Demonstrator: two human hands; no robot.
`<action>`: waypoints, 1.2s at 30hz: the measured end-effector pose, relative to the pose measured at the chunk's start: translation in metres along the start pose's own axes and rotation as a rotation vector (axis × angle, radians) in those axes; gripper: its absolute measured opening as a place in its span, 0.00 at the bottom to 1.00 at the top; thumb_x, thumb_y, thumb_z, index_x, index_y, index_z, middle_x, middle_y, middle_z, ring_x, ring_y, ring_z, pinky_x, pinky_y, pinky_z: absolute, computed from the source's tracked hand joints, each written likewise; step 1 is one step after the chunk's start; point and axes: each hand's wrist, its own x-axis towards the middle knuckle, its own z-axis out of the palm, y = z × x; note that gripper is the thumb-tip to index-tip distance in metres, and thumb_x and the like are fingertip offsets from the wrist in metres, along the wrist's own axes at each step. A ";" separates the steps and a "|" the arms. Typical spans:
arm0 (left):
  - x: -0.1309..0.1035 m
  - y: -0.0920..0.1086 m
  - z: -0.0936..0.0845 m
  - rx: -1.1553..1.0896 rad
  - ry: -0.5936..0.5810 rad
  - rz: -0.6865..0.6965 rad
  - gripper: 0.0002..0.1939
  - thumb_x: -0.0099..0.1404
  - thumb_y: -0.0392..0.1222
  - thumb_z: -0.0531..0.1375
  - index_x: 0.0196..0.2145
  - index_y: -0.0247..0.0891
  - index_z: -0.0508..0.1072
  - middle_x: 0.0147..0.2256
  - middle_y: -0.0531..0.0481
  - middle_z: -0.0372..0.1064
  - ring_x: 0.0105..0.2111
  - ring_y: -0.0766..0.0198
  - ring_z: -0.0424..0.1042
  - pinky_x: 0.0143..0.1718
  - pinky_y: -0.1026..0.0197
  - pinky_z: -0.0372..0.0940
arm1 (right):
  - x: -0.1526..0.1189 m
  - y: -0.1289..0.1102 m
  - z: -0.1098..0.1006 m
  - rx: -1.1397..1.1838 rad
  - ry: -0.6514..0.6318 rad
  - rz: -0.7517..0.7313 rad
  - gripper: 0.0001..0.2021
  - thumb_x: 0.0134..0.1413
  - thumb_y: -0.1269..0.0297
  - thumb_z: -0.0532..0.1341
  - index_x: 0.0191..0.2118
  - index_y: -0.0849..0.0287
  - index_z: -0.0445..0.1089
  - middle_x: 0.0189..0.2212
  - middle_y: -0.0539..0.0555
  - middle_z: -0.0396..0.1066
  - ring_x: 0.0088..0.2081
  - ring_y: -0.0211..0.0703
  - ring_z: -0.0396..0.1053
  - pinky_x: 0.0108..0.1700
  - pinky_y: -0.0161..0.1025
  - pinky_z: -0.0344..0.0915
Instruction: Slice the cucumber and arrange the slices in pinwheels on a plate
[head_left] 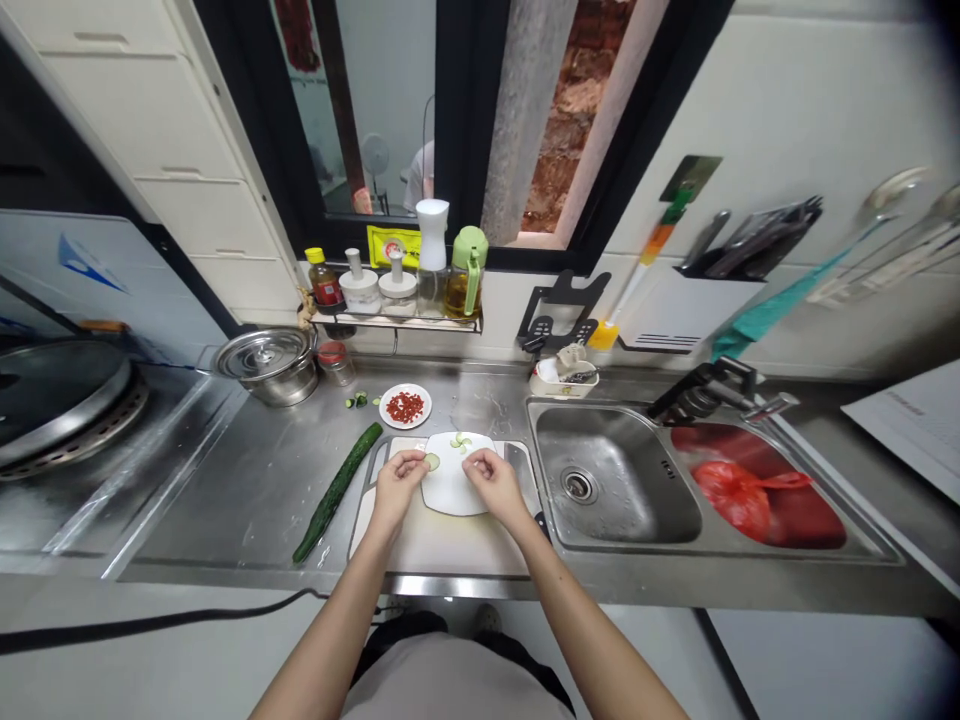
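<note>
The long brushed stainless-steel counter (247,490) has a dull sheen, and the steel sink basin (622,490) beside it reflects more brightly. The round white plate (454,485) looks smooth and glossy on a pale matt plastic cutting board (450,545). The long dark green cucumber (337,490) has bumpy, slightly shiny skin. The red plastic bag (739,495) is crinkled and glossy.

steel counter (247,490) | cutting board (450,545) | cucumber (337,490) | pot (268,365) | chili dish (405,406)
</note>
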 end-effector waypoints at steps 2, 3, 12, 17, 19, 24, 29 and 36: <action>-0.003 0.015 0.007 0.005 -0.061 0.027 0.18 0.47 0.47 0.69 0.33 0.35 0.74 0.29 0.50 0.72 0.30 0.67 0.70 0.36 0.64 0.63 | 0.007 -0.018 0.004 0.062 -0.046 -0.065 0.10 0.49 0.56 0.60 0.32 0.57 0.70 0.24 0.48 0.65 0.27 0.37 0.61 0.31 0.34 0.58; -0.003 0.021 0.010 0.016 -0.087 0.047 0.17 0.47 0.47 0.69 0.33 0.35 0.74 0.29 0.50 0.72 0.30 0.67 0.70 0.36 0.64 0.63 | 0.010 -0.025 0.006 0.085 -0.077 -0.093 0.10 0.50 0.57 0.60 0.33 0.57 0.71 0.26 0.49 0.69 0.28 0.38 0.63 0.33 0.34 0.60; 0.003 0.041 0.021 0.203 -0.185 0.144 0.15 0.52 0.49 0.66 0.33 0.35 0.77 0.31 0.47 0.75 0.31 0.64 0.69 0.36 0.62 0.63 | 0.017 -0.042 0.001 0.124 -0.132 -0.149 0.09 0.53 0.59 0.60 0.28 0.57 0.68 0.26 0.49 0.72 0.30 0.38 0.66 0.36 0.35 0.62; 0.002 0.050 0.024 0.309 -0.192 0.228 0.13 0.54 0.48 0.64 0.32 0.36 0.78 0.29 0.49 0.74 0.29 0.64 0.67 0.34 0.63 0.62 | 0.016 -0.047 -0.003 0.253 -0.181 -0.063 0.08 0.49 0.58 0.61 0.27 0.58 0.67 0.24 0.48 0.70 0.27 0.36 0.64 0.32 0.33 0.61; 0.000 0.052 0.027 0.331 -0.193 0.259 0.12 0.54 0.48 0.63 0.31 0.37 0.78 0.29 0.49 0.74 0.29 0.64 0.67 0.34 0.63 0.62 | 0.016 -0.049 -0.004 0.313 -0.198 0.028 0.08 0.47 0.59 0.61 0.26 0.57 0.67 0.22 0.47 0.67 0.25 0.34 0.62 0.28 0.32 0.59; -0.004 0.054 0.031 0.390 -0.193 0.313 0.10 0.56 0.47 0.62 0.31 0.39 0.78 0.29 0.49 0.74 0.30 0.62 0.66 0.36 0.62 0.60 | 0.015 -0.057 -0.005 0.409 -0.220 0.249 0.08 0.42 0.59 0.61 0.25 0.57 0.65 0.17 0.45 0.63 0.20 0.32 0.59 0.20 0.30 0.49; -0.007 0.057 0.031 0.527 -0.184 0.410 0.08 0.59 0.44 0.60 0.31 0.40 0.78 0.29 0.50 0.74 0.30 0.61 0.66 0.38 0.61 0.58 | 0.015 -0.060 -0.006 0.485 -0.227 0.294 0.08 0.40 0.60 0.61 0.24 0.58 0.65 0.16 0.45 0.63 0.18 0.31 0.57 0.19 0.29 0.49; -0.014 0.062 0.031 0.766 -0.160 0.512 0.07 0.62 0.43 0.58 0.33 0.43 0.77 0.32 0.50 0.75 0.35 0.59 0.68 0.46 0.57 0.54 | 0.015 -0.060 -0.005 0.561 -0.231 0.344 0.04 0.39 0.64 0.59 0.23 0.58 0.64 0.15 0.45 0.62 0.17 0.30 0.56 0.18 0.29 0.48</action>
